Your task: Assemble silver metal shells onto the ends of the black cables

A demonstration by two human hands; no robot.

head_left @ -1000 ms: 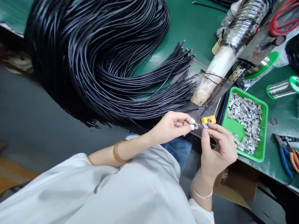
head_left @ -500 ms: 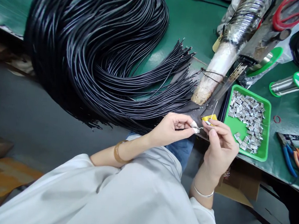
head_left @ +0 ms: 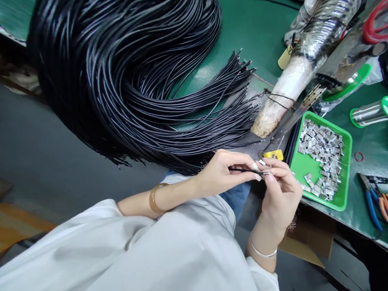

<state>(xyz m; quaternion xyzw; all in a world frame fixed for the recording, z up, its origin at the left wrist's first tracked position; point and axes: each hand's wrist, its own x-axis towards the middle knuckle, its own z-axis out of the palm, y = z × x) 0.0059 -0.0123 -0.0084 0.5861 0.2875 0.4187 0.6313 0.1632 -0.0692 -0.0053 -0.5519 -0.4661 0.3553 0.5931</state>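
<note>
My left hand pinches a black cable near its end, thumb and fingers closed on it. Right beside it, my right hand has its fingers closed on a small metal connector, at the tip of the cable. A thin pale wire rises from the right fingers. Just behind them lies a yellow piece on the table edge. A large bundle of black cables spreads to the left, its stripped ends lying behind my left hand.
A green tray of metal connectors stands right of my hands. Further right are pliers, a red ring and a solder spool. A plastic-wrapped duct slants down behind my hands.
My right hand has moved left, closer to my left hand. The black cable now reaches my right fingertips, and more of the yellow piece's surface shows behind them.
</note>
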